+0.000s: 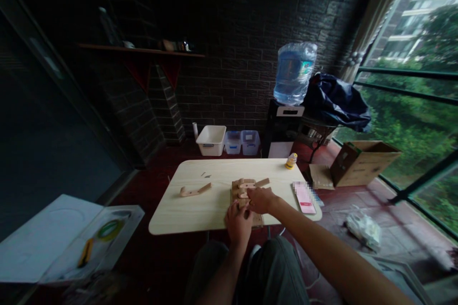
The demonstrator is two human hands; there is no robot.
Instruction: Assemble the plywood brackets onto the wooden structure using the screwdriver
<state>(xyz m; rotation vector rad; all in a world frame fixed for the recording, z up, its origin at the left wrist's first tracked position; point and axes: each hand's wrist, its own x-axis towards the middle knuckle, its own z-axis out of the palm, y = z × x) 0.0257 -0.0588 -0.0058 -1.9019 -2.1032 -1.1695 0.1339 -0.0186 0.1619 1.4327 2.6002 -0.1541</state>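
A brown wooden board point(234, 191) lies on the pale table, with hook-shaped wooden pieces point(246, 182) set on it, their arms pointing right. My left hand point(238, 221) holds the board's near end, its fingers curled against the wood. Just right of it, my right hand point(262, 200) is closed, fingers pressed onto one of the curved pieces; the fingertips are partly hidden. Left of the board, apart from both hands, rests another hook-shaped wooden piece point(196, 191). Small dark bits point(207, 176) lie behind it.
On the table's point(168, 221) right side are a phone with a pink screen point(305, 200) and a yellow-capped bottle point(291, 161). Storage bins point(212, 141) and a water dispenser point(286, 124) stand behind. Cardboard boxes point(358, 167) are at right; an open white case point(96, 238) is at left.
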